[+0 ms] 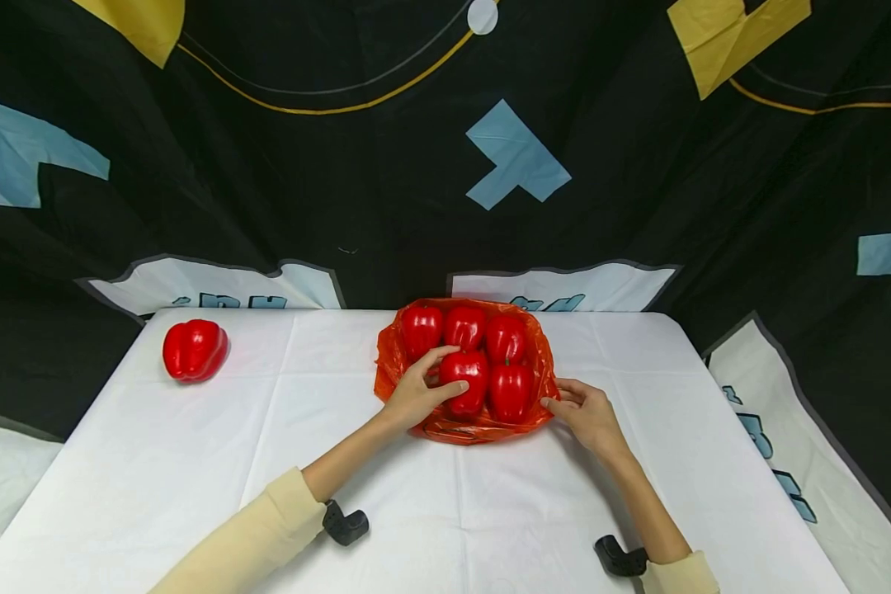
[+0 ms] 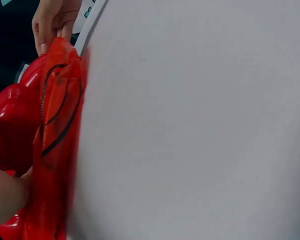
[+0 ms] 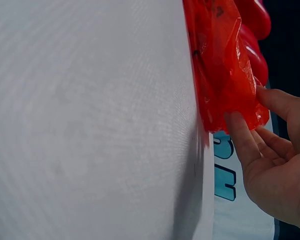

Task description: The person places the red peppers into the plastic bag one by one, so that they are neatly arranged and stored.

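Several glossy red bell peppers sit in an opened orange-red plastic bag (image 1: 395,346) at the middle of the table's far side. My left hand (image 1: 416,394) grips the front-left pepper (image 1: 466,373) inside the bag, thumb at its near side and fingers beyond it. At the bag's right edge, my right hand (image 1: 588,415) pinches the plastic between thumb and fingers. In the right wrist view that hand (image 3: 270,155) is on the bag's rim (image 3: 235,90). Dark printed lines show on the bag's side (image 2: 57,130) in the left wrist view.
One more red bell pepper (image 1: 195,351) lies alone at the table's far left. A white cloth (image 1: 445,511) covers the table. Behind it hangs a black curtain (image 1: 304,190) with blue and yellow shapes. A black wrist device (image 1: 345,523) is worn on each forearm.
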`<state>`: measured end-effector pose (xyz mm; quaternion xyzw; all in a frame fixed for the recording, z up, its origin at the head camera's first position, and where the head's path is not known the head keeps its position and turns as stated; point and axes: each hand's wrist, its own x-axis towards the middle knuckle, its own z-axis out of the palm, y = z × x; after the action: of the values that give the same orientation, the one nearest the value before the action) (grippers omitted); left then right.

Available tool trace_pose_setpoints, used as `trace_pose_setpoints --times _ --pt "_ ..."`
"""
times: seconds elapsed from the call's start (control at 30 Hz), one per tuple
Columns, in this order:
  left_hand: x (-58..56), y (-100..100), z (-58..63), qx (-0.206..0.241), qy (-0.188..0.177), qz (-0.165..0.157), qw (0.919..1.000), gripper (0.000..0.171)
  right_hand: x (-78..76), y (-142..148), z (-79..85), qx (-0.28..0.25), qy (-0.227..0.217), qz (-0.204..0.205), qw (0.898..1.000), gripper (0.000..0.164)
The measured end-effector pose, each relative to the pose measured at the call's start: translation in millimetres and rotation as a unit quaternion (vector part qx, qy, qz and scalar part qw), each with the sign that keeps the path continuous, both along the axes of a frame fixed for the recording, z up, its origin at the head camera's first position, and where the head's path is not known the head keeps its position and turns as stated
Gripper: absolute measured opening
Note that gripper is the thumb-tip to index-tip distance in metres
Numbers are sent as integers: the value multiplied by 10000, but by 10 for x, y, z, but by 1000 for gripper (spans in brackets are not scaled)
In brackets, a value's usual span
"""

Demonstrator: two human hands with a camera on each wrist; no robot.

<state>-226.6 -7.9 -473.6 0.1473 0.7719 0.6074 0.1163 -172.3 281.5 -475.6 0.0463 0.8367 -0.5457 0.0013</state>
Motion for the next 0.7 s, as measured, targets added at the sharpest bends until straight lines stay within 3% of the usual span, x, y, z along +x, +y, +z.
trace_pose_setpoints --times 0.4,0.7 --pt "23 33 -135 95 -80 -63 9999 61 -9 0 -11 -110 -51 -3 9999 46" --pt "9 63 -138 -214 56 37 9997 65 3 -9 10 -16 -63 4 10000 49"
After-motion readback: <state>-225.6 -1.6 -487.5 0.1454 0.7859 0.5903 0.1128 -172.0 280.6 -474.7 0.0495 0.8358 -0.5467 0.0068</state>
